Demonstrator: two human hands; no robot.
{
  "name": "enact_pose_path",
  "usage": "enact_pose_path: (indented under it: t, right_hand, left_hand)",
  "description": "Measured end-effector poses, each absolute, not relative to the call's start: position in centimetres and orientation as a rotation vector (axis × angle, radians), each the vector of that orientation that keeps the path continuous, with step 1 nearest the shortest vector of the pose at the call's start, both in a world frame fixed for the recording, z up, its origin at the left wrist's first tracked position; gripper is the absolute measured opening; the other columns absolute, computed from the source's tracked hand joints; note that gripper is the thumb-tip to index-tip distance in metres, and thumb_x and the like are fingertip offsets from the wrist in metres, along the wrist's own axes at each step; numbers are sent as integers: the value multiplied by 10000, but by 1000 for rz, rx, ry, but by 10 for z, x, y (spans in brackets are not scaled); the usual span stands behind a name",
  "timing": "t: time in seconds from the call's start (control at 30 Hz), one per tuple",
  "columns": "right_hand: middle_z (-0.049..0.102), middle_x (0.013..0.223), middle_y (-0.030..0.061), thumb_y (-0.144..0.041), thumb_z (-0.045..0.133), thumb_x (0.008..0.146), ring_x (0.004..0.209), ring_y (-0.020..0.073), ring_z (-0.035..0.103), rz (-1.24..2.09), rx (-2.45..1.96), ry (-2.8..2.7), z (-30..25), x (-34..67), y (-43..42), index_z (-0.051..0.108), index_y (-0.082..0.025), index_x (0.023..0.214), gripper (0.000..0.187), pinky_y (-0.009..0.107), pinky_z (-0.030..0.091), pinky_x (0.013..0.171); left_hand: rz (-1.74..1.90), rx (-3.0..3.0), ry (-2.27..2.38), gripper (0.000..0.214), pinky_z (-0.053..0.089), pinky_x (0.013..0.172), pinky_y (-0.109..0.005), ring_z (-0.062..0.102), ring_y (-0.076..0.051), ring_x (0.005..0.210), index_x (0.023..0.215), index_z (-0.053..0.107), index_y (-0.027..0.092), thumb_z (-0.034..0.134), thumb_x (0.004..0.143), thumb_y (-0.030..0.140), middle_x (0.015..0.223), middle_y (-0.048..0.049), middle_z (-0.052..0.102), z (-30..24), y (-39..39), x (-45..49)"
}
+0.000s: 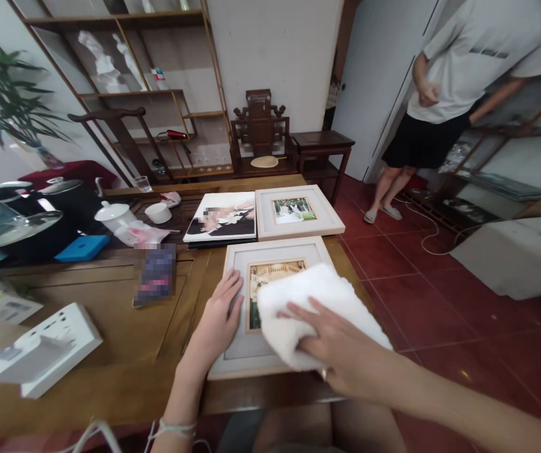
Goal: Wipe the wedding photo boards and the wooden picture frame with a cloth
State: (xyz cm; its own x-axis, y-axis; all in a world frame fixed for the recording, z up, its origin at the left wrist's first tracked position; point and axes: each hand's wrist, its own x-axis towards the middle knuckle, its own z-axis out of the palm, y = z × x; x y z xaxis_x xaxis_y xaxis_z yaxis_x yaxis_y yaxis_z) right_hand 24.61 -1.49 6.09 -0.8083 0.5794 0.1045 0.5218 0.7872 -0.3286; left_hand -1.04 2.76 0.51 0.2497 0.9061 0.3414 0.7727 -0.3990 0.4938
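Note:
A light wooden picture frame (235,255) lies flat at the table's near right edge, a photo in its middle. Resting on the frame's left side is my left hand (224,308), its fingers stretched out flat. My right hand (329,336) presses a folded white towel (317,296) onto the frame. The towel covers the right part of the photo and of the frame. Fingers of the right hand lie over the cloth, and the thumb is partly hidden.
Behind lie a second picture frame (331,217) and a photo album (223,217). To the left are a blue block (82,248), a white teapot (114,214), a cup (158,212), a dark pot (29,233) and a white stand (58,346). A person (478,82) stands at the back right.

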Motion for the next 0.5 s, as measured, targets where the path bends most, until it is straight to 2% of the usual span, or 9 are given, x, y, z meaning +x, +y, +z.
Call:
enact_pose_path:
  t: [0.13,0.23,0.37,0.5]
  right_hand:
    - [339,1463,115,89,414,665,1388,267,159,-63,-1012,-2537,63,254,33,657,-140,899,408,531,220,1104]
    - [337,1462,121,66,468,714,1388,293,141,-258,-1061,-2557,62,251,66,672,-136,843,315,538,193,1109]
    - [376,1438,148,-25,569,706,1368,364,176,-174,-1180,-2708,45,235,90,686,-110,915,254,570,151,1100]
    - [392,1432,130,-64,522,750,1353,366,231,-41,-1227,-2750,40,228,81,670,-119,1010,304,574,172,1083]
  left_hand:
    - [875,2287,1579,407,326,1090,-442,350,-233,1338,1239,539,78,385,910,261,1362,-170,493,4,27,-11]
    - [880,2290,1584,419,328,1088,-446,352,-239,1338,1234,540,53,386,910,270,1358,-183,493,3,28,-12]
    - [873,2301,1588,415,329,1087,-443,365,-242,1330,1224,552,57,390,906,269,1351,-182,501,1,29,-12]
    - [879,2293,1611,413,331,1088,-431,371,-239,1327,1222,557,61,390,904,265,1342,-180,511,0,30,-12]
